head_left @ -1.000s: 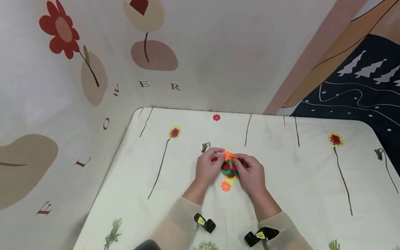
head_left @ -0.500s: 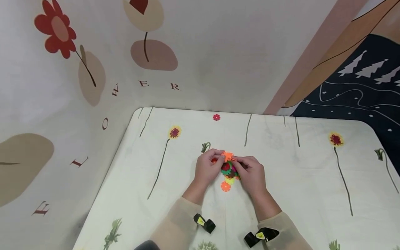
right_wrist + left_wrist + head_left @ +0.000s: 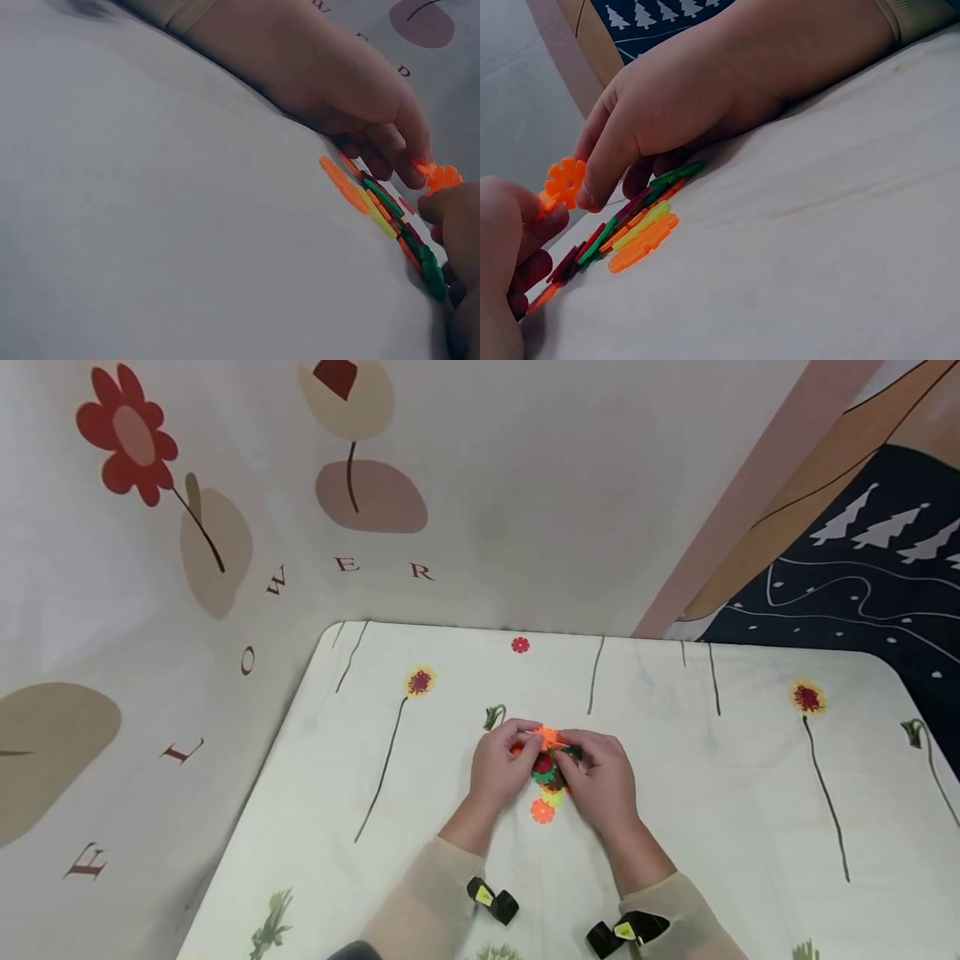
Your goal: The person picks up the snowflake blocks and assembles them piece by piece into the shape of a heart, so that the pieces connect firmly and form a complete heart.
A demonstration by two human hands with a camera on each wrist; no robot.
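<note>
In the head view, my left hand (image 3: pixel 501 767) pinches an orange flower-shaped plastic disc (image 3: pixel 550 737) between thumb and fingers. My right hand (image 3: pixel 606 777) meets it from the other side. The left wrist view shows a second orange disc (image 3: pixel 565 181) at the right thumb and fingertip, touching the left hand's disc (image 3: pixel 547 202) at an angle. Whether their slots interlock cannot be made out. Below the fingers lies an overlapping pile of similar discs, among them a green one (image 3: pixel 383 197), a yellow one (image 3: pixel 553 797) and a flat orange one (image 3: pixel 542 811). My hands partly hide the pile.
The table (image 3: pixel 720 810) has a white cloth printed with flowers and stems. A red flower shape (image 3: pixel 520 645) lies near its far edge. Printed fabric walls (image 3: pixel 525 527) rise behind and at the left. A black camera is strapped to each wrist.
My right fingers have shifted slightly around the orange discs, and a dark green disc now shows beside them. The left hand keeps its grip in nearly the same place.
</note>
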